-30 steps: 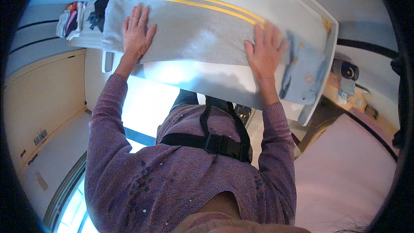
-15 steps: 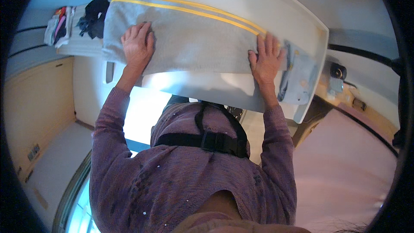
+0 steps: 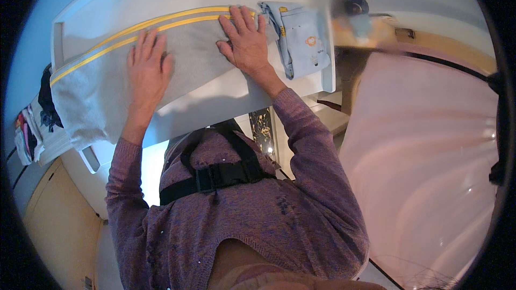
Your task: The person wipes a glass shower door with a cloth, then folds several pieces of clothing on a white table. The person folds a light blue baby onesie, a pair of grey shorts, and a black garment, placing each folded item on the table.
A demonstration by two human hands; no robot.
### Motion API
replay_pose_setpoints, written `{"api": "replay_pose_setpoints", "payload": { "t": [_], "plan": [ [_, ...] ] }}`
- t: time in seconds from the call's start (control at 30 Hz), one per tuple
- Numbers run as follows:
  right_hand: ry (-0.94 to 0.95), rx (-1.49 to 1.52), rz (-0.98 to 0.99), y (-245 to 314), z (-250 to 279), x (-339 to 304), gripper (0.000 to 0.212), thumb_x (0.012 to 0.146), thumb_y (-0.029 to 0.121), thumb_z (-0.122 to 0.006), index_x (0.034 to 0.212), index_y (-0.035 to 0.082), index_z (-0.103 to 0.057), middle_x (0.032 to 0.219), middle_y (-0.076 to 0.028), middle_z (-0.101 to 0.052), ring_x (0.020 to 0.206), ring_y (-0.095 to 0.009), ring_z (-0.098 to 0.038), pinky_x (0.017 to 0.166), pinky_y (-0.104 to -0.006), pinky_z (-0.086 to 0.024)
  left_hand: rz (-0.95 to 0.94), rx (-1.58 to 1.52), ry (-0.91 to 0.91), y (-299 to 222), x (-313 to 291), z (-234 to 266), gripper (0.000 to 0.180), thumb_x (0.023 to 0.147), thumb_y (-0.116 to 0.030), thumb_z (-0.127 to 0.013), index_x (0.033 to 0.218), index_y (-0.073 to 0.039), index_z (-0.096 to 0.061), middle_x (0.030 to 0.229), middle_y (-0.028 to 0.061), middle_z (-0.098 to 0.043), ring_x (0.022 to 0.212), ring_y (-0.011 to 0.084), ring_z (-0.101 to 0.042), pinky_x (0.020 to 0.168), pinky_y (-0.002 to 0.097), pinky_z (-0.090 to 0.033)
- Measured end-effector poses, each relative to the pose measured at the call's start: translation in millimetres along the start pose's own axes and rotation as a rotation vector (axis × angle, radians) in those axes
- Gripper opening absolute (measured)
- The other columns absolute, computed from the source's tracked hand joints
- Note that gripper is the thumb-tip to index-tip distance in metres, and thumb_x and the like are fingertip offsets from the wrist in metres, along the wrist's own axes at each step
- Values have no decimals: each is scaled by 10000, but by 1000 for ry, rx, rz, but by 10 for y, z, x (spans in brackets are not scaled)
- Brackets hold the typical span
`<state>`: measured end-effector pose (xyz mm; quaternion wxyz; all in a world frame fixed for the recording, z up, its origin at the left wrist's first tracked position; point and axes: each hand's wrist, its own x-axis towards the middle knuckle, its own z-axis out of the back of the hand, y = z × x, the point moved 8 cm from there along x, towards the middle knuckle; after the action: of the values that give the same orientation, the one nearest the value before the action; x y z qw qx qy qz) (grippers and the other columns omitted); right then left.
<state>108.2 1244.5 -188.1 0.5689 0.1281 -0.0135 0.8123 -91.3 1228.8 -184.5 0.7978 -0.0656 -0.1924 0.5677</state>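
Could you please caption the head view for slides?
Left hand and right hand on striped gray cloth, beside folded blue fabric.

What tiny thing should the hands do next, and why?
Maybe slide the left hand toward the near left corner of the grey cloth and smooth it: that corner looks rumpled, while the right hand rests spread near the other end.

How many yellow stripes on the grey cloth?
2: the far stripe along the cloth's far edge, and the near stripe just this side of it. The right hand partly covers both; folds may hide more.
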Motion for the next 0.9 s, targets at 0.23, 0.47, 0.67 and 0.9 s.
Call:
{"api": "replay_pose_setpoints", "payload": {
  "t": [0.23,0.47,0.67,0.9],
  "plan": [
    [-286,317,-23,-113,480,-267,413,791,208,-587,1171,57,-531,1261,-143,-481,1177,-323,-437,953,-474,-331,9,113,107,-119,13,-234,584,833,-287,-561,1364,-146,-364,1468,60,-229,1366,268,-161,1058,533,-163],
    [-276,1464,-1201,-471,-39,-1326,230,906,126,-479,1078,-9,-548,1042,-118,-608,901,-236,-612,814,-337,-486,33,-11,150,-262,87,-144,561,840,-283,-554,1353,-132,-384,1462,66,-249,1364,264,-172,1060,524,-168],
    [-326,1923,-1216,-393,-258,-1047,306,893,204,-528,1134,18,-502,1031,-106,-595,915,-233,-586,797,-360,-493,-76,43,213,-796,303,-490,553,825,-337,-568,1314,-121,-426,1433,66,-294,1346,261,-206,1044,534,-177],
    [-189,2322,-1029,-98,-356,-572,412,855,294,-576,1184,68,-472,1142,-97,-537,997,-237,-554,791,-376,-490,-74,6,151,-795,287,-480,588,805,-381,-575,1310,-118,-428,1440,71,-267,1353,270,-178,1041,544,-167]
  ]
}}
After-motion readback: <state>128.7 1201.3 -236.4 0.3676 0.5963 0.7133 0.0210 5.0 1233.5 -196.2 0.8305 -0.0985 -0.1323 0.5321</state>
